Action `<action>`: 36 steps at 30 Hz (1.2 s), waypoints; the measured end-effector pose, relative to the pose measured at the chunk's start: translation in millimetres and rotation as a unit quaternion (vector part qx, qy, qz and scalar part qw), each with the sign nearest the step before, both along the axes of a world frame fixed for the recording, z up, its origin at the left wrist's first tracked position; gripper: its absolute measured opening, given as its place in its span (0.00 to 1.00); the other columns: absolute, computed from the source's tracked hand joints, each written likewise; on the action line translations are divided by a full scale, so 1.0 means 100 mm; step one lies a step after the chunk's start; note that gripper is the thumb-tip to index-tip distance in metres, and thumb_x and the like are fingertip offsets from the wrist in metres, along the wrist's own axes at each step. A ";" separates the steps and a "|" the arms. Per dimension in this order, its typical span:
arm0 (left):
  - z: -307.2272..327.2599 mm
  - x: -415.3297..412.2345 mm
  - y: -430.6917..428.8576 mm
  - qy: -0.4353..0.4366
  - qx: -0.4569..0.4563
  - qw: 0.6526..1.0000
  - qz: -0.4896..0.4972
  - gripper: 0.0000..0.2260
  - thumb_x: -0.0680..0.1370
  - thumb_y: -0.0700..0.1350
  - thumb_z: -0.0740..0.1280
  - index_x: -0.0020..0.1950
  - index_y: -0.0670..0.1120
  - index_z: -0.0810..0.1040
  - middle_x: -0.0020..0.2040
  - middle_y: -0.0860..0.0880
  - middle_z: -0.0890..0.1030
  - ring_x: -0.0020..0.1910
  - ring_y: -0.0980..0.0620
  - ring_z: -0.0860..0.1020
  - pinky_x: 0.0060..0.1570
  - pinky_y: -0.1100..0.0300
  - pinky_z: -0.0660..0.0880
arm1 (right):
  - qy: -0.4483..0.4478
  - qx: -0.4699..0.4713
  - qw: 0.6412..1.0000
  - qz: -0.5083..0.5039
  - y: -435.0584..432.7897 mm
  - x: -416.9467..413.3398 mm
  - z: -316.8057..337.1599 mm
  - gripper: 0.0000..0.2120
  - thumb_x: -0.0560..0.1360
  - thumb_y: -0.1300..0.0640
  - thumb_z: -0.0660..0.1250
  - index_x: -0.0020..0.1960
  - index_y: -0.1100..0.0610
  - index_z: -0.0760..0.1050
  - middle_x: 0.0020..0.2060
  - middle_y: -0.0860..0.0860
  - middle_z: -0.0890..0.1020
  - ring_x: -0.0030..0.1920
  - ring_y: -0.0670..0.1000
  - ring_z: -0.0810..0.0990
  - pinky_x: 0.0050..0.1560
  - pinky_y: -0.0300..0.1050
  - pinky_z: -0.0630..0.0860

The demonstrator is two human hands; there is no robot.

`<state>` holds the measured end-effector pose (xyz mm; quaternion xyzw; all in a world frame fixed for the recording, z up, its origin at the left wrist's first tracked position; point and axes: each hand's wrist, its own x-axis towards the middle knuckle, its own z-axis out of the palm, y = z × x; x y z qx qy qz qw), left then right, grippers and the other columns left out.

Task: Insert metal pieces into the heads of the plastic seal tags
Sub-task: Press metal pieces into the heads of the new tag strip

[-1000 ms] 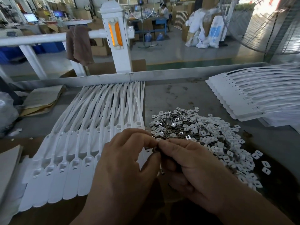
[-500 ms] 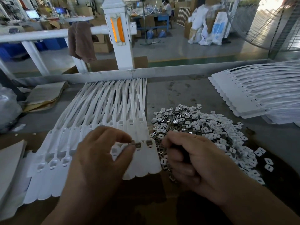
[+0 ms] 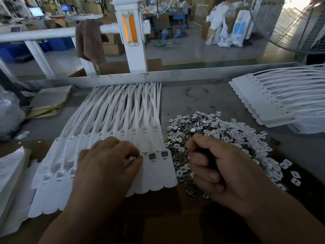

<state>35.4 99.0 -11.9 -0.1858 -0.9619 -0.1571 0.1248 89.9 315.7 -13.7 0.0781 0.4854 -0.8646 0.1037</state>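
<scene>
1. The left hand (image 3: 109, 166) is laid over the row of tags (image 3: 121, 118). Its grip is pinched on one metal piece (image 3: 140, 157), thumb and forefinger holding it at the head of the third tag from the right end.
2. The tags lie side by side on the surface (image 3: 193, 103). Their long axis runs away from the person: heads near, straps towards the far rail.
3. The two filled heads (image 3: 152, 156) are just to the right of the pinched piece. The empty heads (image 3: 60, 174) are to the left of the grip, partly covered by the left hand.
4. It is judged that the work moves leftward along the row, one head at a time, across the long axis of the tags.
5. The right hand (image 3: 216, 166) is clenched over the near edge of the pile of metal pieces (image 3: 219, 131), just right of the row. Whether anything is held inside it cannot be told.
6. The pile is nearer the right hand and the open heads nearer the left, so each piece is likely to be passed from right to left.
</scene>
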 end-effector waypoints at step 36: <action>0.08 0.27 0.69 0.089 0.051 0.986 -0.135 0.14 0.72 0.54 0.60 0.43 0.53 0.84 0.54 0.50 0.81 0.51 0.46 0.79 0.45 0.49 0.76 | -0.032 -0.271 0.959 0.080 -0.06 -0.09 -0.06 0.28 0.72 0.46 0.72 0.63 0.66 0.79 0.50 0.60 0.80 0.48 0.55 0.76 0.52 0.48 0.70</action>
